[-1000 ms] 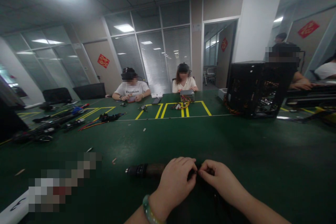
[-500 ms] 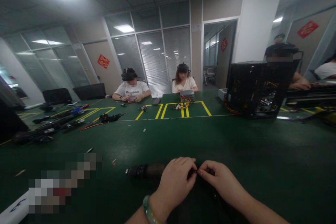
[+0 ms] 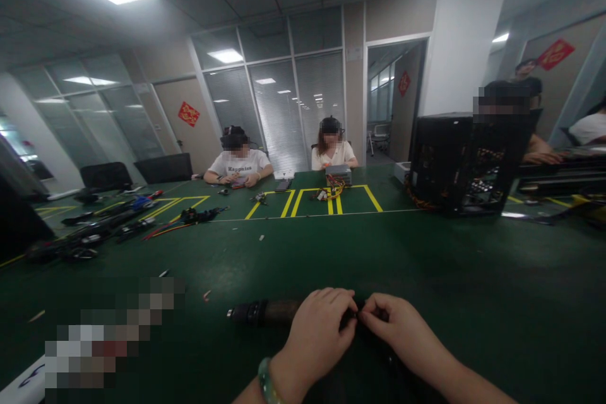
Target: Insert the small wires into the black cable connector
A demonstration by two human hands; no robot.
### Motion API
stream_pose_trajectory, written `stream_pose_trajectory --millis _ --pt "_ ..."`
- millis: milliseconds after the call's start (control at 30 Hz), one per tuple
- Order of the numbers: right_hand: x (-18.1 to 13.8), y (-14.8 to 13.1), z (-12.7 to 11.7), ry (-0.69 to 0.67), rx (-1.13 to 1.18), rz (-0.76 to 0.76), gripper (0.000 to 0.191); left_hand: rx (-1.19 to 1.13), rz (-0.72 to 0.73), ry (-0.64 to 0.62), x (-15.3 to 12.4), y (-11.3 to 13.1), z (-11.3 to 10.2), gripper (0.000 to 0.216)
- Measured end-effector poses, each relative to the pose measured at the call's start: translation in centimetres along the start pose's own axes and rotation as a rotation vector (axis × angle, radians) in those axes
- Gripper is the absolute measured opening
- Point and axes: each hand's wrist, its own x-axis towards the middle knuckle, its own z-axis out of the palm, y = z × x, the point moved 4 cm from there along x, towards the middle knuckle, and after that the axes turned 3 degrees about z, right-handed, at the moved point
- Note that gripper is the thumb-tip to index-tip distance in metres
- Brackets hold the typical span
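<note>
Near the front of the green table, my left hand (image 3: pixel 322 331) is closed, with thumb and fingertips pinched together and a green bangle on the wrist. Facing it, my right hand (image 3: pixel 392 325) is closed in a pinch too. Their fingertips almost meet over a small dark piece, too dim to name. Partly behind my left hand lies a dark cylindrical tool (image 3: pixel 279 312), its metal tip pointing left; the hand hides its other end. Something dark lies below my hands, hard to make out against the shadow.
A black computer case (image 3: pixel 454 164) stands at the right. Across the green table (image 3: pixel 426 259) sit two people, near a power supply (image 3: pixel 338 172) with loose cables. Dark parts and wires (image 3: pixel 108 221) lie at the left. A white pixelated object (image 3: pixel 28 379) is at the front left.
My hands stay pinched together in nearly the same place. The view has shifted slightly. At the right, a person behind the case has shifted, and another person shows more behind.
</note>
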Motion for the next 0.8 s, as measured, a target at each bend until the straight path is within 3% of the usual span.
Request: stream_pose_trajectory --millis 800 --pt "0.19 0.01 -0.08 -0.055 0.023 -0.020 0.017 0.017 0.014 -0.018 0.12 -0.20 0.23 0.017"
